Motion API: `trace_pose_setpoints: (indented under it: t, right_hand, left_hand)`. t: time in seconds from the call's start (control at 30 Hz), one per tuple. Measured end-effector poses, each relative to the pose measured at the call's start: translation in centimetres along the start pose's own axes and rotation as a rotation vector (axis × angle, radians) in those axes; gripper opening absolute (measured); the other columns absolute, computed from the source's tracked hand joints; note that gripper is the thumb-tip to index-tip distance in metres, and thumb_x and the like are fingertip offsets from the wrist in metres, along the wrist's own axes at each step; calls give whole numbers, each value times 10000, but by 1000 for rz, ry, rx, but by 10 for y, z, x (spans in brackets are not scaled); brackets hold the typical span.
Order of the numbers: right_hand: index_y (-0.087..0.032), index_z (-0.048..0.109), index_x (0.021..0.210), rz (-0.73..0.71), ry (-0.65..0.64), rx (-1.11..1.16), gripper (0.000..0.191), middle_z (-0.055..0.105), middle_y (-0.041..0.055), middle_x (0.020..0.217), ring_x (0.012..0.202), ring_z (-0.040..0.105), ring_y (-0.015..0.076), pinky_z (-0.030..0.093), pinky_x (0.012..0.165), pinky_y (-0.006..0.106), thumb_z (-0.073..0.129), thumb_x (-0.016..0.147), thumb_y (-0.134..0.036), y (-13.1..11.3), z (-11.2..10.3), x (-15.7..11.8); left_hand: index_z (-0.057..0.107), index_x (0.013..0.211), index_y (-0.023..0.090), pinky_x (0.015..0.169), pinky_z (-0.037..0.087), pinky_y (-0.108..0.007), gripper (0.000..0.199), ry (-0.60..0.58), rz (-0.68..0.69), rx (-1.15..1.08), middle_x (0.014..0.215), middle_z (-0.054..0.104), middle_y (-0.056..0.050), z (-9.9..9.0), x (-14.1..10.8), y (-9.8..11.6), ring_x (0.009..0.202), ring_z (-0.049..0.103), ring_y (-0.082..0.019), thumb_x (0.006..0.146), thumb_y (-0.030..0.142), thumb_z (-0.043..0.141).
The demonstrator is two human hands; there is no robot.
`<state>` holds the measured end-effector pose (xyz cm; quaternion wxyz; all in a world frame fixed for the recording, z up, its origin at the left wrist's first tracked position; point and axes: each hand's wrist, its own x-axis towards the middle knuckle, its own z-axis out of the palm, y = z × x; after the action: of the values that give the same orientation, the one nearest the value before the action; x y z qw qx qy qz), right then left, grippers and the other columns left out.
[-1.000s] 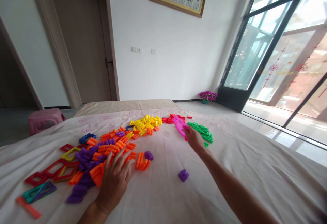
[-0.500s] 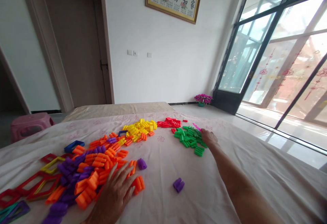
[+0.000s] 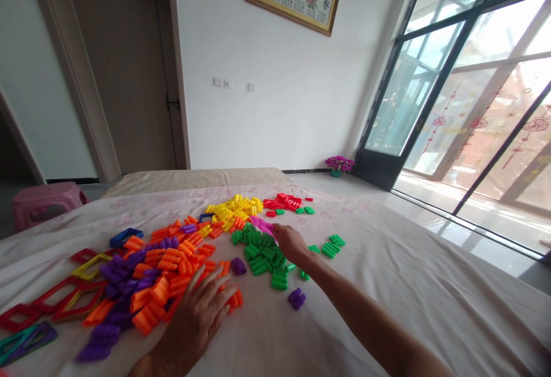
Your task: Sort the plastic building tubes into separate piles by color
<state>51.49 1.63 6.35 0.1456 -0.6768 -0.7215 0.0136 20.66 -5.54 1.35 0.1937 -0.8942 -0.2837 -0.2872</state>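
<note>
Orange blocks (image 3: 170,259) lie by the left hand (image 3: 198,313), fingers spread; past green blocks (image 3: 263,252), the right hand (image 3: 293,242) pinches a pink piece (image 3: 262,225); yellow blocks (image 3: 232,210) and red blocks (image 3: 282,201) lie toward the far edge of the sheet (image 3: 400,262).

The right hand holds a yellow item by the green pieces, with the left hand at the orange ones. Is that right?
Not quite: the head view shows a pink item in the right hand by the green pieces; the left hand matches.
</note>
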Motion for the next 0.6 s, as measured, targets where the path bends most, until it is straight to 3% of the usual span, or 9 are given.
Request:
trace_pose_setpoints:
  t: [0.1, 0.2, 0.3, 0.37, 0.47, 0.6]
  right_hand:
    - [-261, 581, 1287, 91, 80, -16, 389, 694, 73, 1163, 1041, 619, 201, 395, 801, 272, 288, 1051, -359, 18, -23, -9]
    - [-238, 551, 1337, 361, 185, -235, 400, 684, 109, 1179, 1072, 615, 243, 404, 817, 314, 289, 1041, -295, 81, -52, -27]
    - [-205, 586, 1286, 572, 147, -390, 392, 689, 136, 1131, 1064, 622, 269, 411, 818, 339, 295, 1028, -251, 142, -66, -56]
    - [-198, 605, 1239, 627, 67, -382, 386, 691, 136, 1110, 1038, 633, 270, 420, 777, 332, 287, 1027, -249, 159, -63, -74]
    - [-212, 616, 1177, 521, 35, -378, 344, 690, 112, 1086, 1019, 631, 245, 416, 760, 308, 309, 1026, -245, 136, -44, -90]
    - [-221, 603, 1160, 235, 76, -361, 271, 680, 91, 1055, 993, 612, 217, 408, 786, 286, 397, 989, -183, 56, -12, -91]
  left_hand:
    - [626, 1254, 258, 1164, 336, -393, 364, 22, 81, -76, 1263, 682, -20, -13, 2, 9, 1253, 558, -178, 907, 173, 555]
    - [648, 1187, 256, 1191, 287, -381, 358, 44, 150, -182, 1241, 685, -9, -20, 5, 28, 1279, 528, -163, 878, 105, 548]
    - [637, 1201, 286, 1213, 234, -430, 333, 26, 254, -286, 1293, 657, -9, -17, 14, 54, 1347, 460, -185, 887, 198, 569]
    - [591, 1286, 302, 1214, 207, -481, 388, -53, 329, -311, 1403, 587, -30, -12, 27, 73, 1403, 394, -218, 899, 319, 578]
    - [539, 1368, 308, 1215, 129, -541, 462, -165, 365, -294, 1540, 448, -63, -2, 54, 95, 1468, 296, -264, 924, 435, 531]
    - [576, 1342, 287, 1207, 26, -589, 449, -188, 353, -260, 1466, 531, -74, 20, 85, 101, 1452, 329, -282, 977, 474, 395]
